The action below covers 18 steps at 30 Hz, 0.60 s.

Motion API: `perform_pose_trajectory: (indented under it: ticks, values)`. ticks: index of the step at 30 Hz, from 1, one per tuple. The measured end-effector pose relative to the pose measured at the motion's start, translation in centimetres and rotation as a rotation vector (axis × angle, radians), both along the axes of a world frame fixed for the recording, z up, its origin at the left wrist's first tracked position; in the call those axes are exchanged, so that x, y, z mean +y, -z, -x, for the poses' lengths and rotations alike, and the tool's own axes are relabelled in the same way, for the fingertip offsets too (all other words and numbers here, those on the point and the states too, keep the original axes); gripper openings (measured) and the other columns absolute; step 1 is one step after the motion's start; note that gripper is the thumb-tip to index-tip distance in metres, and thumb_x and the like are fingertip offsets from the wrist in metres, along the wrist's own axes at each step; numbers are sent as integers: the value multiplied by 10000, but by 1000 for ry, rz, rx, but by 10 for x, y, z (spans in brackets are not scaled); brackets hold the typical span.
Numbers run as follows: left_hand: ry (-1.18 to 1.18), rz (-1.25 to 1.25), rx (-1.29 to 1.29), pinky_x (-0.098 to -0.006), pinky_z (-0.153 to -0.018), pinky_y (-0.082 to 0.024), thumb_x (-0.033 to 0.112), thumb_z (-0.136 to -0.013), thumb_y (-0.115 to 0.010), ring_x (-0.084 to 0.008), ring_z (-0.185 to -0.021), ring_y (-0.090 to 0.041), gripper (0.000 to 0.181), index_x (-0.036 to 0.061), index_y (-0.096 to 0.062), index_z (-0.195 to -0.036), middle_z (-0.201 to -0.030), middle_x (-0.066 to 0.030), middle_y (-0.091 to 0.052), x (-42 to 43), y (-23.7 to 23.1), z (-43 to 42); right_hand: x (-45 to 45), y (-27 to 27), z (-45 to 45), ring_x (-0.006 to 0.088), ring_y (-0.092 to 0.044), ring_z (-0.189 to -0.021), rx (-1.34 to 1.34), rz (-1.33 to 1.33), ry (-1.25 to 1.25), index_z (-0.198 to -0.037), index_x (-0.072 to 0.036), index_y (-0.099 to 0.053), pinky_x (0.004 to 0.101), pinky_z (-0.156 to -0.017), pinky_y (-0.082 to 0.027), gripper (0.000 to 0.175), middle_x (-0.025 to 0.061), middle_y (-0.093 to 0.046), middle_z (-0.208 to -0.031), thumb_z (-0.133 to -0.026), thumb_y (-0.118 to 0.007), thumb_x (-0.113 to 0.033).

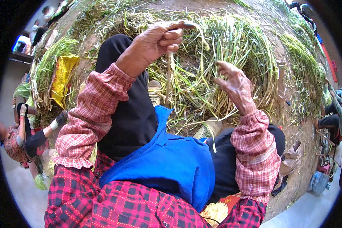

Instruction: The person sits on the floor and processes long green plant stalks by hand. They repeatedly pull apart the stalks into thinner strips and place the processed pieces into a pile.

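My left hand point(162, 37) is raised over the greens at upper centre, its dark-tipped finger extended and the others curled. A thin pale stem point(202, 37) hangs beside that fingertip; whether it touches is unclear. Below the curled fingers stands a narrow upright stalk or stick point(168, 77); whether I grip it cannot be told. To the right, my right hand point(235, 82) has its fingers apart, with nothing visible between them. Beyond and between the hands lies a large heap of long green stalks point(245, 42), with loose pale stalks nearer my feet.
A blue cloth point(165, 162) covers my lap. A yellow printed sack point(63, 79) lies by greens at left. Another person point(25, 136) sits at far left, one more point(333, 114) at far right. More green stalks point(302, 62) lie along the right, and a plastic jug point(318, 181) stands lower right.
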State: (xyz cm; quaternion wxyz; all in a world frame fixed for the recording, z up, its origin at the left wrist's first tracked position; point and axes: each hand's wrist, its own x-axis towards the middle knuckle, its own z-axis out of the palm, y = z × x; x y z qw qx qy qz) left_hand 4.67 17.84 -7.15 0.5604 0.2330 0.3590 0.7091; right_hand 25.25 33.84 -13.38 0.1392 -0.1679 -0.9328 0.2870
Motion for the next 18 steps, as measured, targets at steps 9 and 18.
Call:
perform_pose_trajectory:
  ticks: [9, 18]
  values:
    - [148, 8, -13, -167, -430, -301, 152, -954, -353, -22, -452, -267, 288, -34, -435, -1159, -608, 59, -344, 33, 22, -33, -47, 11, 30, 133, -547, -821, 154, 888, -301, -1064, -16, -543, 280, -720, -450, 250, 65, -592, -899, -869, -501, -168]
    - [-130, 30, -179, -209, -397, -284, 52, -890, -395, -77, -482, -332, 195, -44, -490, -1030, -542, 21, -380, 41, 40, 45, -50, 20, 14, 355, -548, -677, 112, 389, -240, -867, -35, -535, 402, -596, -417, 148, 187, -550, -714, -859, -478, -171]
